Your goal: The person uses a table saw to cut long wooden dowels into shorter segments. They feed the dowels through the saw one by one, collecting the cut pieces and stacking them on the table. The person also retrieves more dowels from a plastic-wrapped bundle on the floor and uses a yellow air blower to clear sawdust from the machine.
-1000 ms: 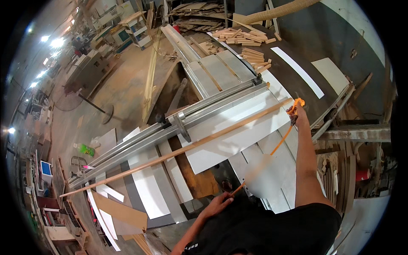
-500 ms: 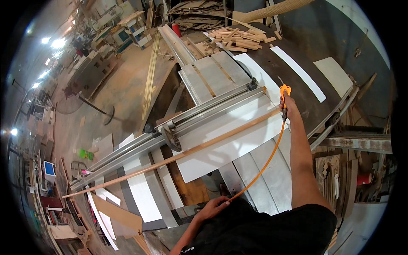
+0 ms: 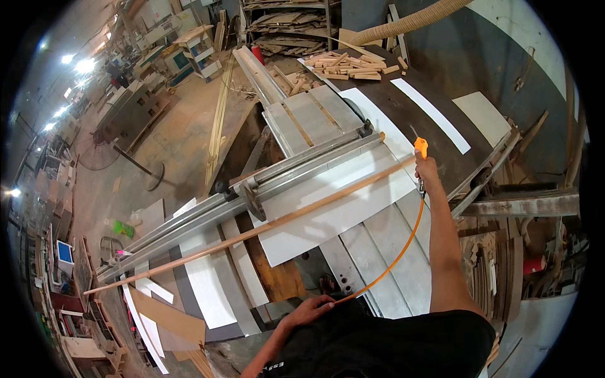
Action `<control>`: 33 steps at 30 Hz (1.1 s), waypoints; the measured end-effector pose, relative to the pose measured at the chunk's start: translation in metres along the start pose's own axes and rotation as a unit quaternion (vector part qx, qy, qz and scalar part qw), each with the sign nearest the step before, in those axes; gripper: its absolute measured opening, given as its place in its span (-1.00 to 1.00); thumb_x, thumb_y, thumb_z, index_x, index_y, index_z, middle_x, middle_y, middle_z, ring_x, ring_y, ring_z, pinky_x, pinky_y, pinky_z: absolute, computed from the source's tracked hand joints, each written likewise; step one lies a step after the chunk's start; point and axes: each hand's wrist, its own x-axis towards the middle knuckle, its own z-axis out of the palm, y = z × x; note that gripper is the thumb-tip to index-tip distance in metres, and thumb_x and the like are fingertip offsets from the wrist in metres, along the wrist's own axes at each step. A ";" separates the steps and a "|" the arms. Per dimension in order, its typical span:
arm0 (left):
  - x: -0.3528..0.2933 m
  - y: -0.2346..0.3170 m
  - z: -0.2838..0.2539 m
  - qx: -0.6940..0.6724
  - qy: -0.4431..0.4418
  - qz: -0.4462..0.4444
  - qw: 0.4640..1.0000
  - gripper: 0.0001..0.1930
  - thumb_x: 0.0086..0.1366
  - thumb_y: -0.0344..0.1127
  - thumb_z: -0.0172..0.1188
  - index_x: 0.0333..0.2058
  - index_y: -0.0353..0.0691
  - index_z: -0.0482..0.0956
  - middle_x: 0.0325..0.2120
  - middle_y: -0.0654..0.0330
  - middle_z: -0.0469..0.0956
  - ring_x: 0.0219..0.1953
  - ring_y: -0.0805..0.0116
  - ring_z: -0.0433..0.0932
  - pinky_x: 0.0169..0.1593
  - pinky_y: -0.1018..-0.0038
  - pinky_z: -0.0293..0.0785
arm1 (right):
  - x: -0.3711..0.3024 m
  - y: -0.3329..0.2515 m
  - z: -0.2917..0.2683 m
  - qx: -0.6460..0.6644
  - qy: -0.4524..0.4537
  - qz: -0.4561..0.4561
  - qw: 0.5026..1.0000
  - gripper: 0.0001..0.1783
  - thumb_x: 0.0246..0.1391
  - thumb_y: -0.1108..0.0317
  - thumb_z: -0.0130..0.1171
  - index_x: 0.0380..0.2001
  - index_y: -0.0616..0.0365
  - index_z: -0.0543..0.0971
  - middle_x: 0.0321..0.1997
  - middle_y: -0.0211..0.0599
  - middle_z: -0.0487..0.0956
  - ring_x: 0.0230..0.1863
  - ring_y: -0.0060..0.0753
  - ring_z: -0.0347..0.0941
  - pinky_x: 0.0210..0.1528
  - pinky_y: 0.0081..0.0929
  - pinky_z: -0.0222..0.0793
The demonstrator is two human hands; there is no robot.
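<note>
My right hand (image 3: 426, 169) grips an orange air blow gun (image 3: 421, 146), its thin nozzle pointing away from me over the dark board. From the gun's lower end an orange hose (image 3: 411, 242) curves back toward my waist. There my left hand (image 3: 309, 311) is closed around the hose. Left of the gun, a long wooden strip (image 3: 302, 213) lies slantwise across a white panel (image 3: 353, 214) on the saw table. Its right end is close to my right hand. A metal fence rail (image 3: 296, 165) runs along the strip's far side.
Wooden offcuts (image 3: 353, 65) are heaped on the dark board (image 3: 403, 113), near a narrow white strip (image 3: 431, 114). A ribbed duct (image 3: 409, 24) hangs behind. Stacked boards (image 3: 498, 268) fill the lower right. A pedestal fan (image 3: 101, 150) stands on the floor at left.
My right hand still holds the blow gun, now a little lower in view and turned slightly. The whole view has shifted slightly. My left hand remains on the hose by my waist.
</note>
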 end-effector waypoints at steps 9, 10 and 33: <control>-0.052 -0.021 -0.004 0.055 -0.067 -0.003 0.996 -0.59 0.53 -0.05 0.03 0.07 -0.28 0.55 -0.16 0.16 0.60 -0.08 0.38 0.53 0.06 0.41 0.43 | -0.088 0.076 -0.051 -0.116 0.103 0.009 0.988 -0.31 0.25 -0.26 0.10 -0.48 0.29 0.58 -0.64 -0.14 0.56 -0.61 -0.20 0.57 -0.45 -0.23 0.47; -0.059 -0.024 -0.006 0.052 -0.079 -0.012 0.995 -0.59 0.53 -0.05 0.03 0.07 -0.28 0.55 -0.16 0.16 0.60 -0.08 0.38 0.53 0.06 0.42 0.44 | -0.105 0.085 -0.068 -0.109 0.130 0.003 0.986 -0.30 0.25 -0.26 0.10 -0.47 0.30 0.59 -0.64 -0.14 0.56 -0.59 -0.20 0.58 -0.44 -0.22 0.47; -0.169 -0.241 0.002 0.125 -0.217 -0.008 0.968 -0.55 0.48 -0.01 0.10 0.05 -0.29 0.60 -0.06 0.13 0.64 0.05 0.33 0.55 0.15 0.40 0.40 | -0.595 0.131 -0.112 -0.244 0.167 0.013 0.955 -0.45 0.34 -0.08 0.06 -0.25 0.32 0.57 -0.47 0.26 0.60 -0.38 0.34 0.59 -0.33 0.08 0.47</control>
